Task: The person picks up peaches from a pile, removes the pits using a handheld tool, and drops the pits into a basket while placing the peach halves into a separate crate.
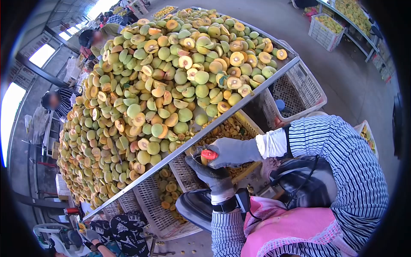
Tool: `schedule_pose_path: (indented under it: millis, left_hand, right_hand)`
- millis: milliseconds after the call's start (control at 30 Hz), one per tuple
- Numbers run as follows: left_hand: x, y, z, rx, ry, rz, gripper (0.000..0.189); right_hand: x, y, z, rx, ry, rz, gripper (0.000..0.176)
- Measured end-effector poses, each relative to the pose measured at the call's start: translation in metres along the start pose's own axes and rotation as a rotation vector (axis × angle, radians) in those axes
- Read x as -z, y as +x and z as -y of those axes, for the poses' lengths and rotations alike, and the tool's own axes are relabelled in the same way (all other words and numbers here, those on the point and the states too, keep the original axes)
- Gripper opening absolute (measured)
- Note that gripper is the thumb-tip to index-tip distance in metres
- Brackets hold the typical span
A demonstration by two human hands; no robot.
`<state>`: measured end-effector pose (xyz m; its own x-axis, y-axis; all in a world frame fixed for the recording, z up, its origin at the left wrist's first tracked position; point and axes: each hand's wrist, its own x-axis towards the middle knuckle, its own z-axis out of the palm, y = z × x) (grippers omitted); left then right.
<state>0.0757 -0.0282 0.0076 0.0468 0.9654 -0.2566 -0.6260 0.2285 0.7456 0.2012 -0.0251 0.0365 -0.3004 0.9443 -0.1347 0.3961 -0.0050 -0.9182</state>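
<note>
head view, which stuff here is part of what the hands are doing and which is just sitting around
In use:
- right hand gripping the red-handled tool
- left hand closed on a fruit
- halved fruit heap on the table
- crate of pieces under the hands

Lying about:
- white crate
- far crate

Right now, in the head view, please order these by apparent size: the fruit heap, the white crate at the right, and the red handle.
1. Largest by far: the fruit heap.
2. Next: the white crate, partly hidden under the table edge.
3. Smallest: the red handle in the right hand, although it is nearest the camera.
</note>
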Motion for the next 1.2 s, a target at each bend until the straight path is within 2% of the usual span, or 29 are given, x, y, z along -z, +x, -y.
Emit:
schedule_pose_path:
  millis: [33,67,133,167,233,267,300,333,367,500,567,600,667,700,767,800,867,1000,1100,1167,1200]
  left_hand:
    - [0.005,0.002,0.002,-0.026,0.036,0.012,0.046]
    - [0.01,0.004,0.002,-0.024,0.034,0.01,0.046]
    - [0.021,0.004,-0.001,0.04,-0.115,0.083,0.041]
    - [0.031,0.007,0.003,0.036,-0.118,0.077,0.041]
    - [0.042,0.012,0.009,-0.528,0.588,0.141,0.044]
    - [0.043,0.007,0.007,-0.451,0.511,0.15,0.053]
    - [0.041,0.004,0.006,-0.447,0.509,0.148,0.053]
    - [0.037,0.002,0.006,-0.566,0.788,0.144,0.047]
    - [0.034,0.0,0.007,-0.682,1.068,0.139,0.051]
    - [0.046,0.008,0.018,-0.683,1.121,0.127,0.053]
    - [0.033,0.007,0.011,0.04,-0.048,-0.039,0.049]
    - [0.03,0.003,0.012,0.041,-0.048,-0.04,0.049]
    - [0.023,-0.006,0.016,-0.34,0.44,0.04,0.041]
    - [0.024,-0.004,0.015,-0.339,0.438,0.042,0.041]
    - [0.03,0.005,0.011,0.215,-0.246,-0.06,0.037]
    - [0.033,0.006,0.015,0.214,-0.247,-0.059,0.037]
    - [0.027,0.002,0.017,0.126,-0.153,-0.017,0.036]
    - [0.017,-0.008,0.013,0.077,-0.044,-0.067,0.035]
    - [0.038,-0.004,0.013,0.113,0.021,-0.073,0.038]
    - [0.06,-0.001,0.016,-0.54,0.998,0.221,0.036]
    - [0.063,0.001,0.014,-0.542,0.998,0.222,0.036]
  right_hand:
    - [0.004,-0.003,0.008,-0.153,0.216,0.125,0.035]
    - [0.008,-0.006,0.014,-0.156,0.215,0.128,0.035]
    - [0.013,-0.01,0.023,-0.078,-0.045,0.138,0.035]
    - [0.013,-0.01,0.019,-0.077,-0.047,0.145,0.035]
    - [0.015,-0.013,0.004,-0.019,-0.664,-0.1,0.04]
    - [0.016,-0.014,0.0,-0.04,-0.688,-0.086,0.045]
    - [0.015,-0.014,-0.004,-0.043,-0.689,-0.083,0.045]
    - [0.012,-0.015,-0.007,0.007,-0.734,-0.104,0.037]
    - [0.01,-0.016,-0.007,0.06,-0.779,-0.126,0.03]
    - [0.007,-0.012,-0.014,0.069,-0.838,-0.148,0.027]
    - [0.007,-0.011,-0.014,0.072,-0.857,-0.118,0.024]
    - [0.005,-0.01,-0.017,0.071,-0.857,-0.116,0.024]
    - [0.002,-0.008,-0.023,0.072,-1.04,-0.144,0.03]
    - [0.003,-0.009,-0.024,0.07,-1.041,-0.145,0.03]
    - [0.005,-0.011,-0.023,0.118,-1.105,-0.148,0.023]
    - [0.005,-0.012,-0.023,0.12,-1.106,-0.149,0.023]
    - [0.004,-0.014,-0.023,0.0,-0.958,-0.1,0.022]
    - [0.003,-0.014,-0.025,-0.01,-0.996,-0.104,0.022]
    - [0.005,-0.013,-0.02,0.03,-1.017,-0.124,0.02]
    - [0.01,-0.015,-0.011,-0.086,-0.776,0.038,0.021]
    - [0.01,-0.013,-0.013,-0.085,-0.776,0.037,0.021]
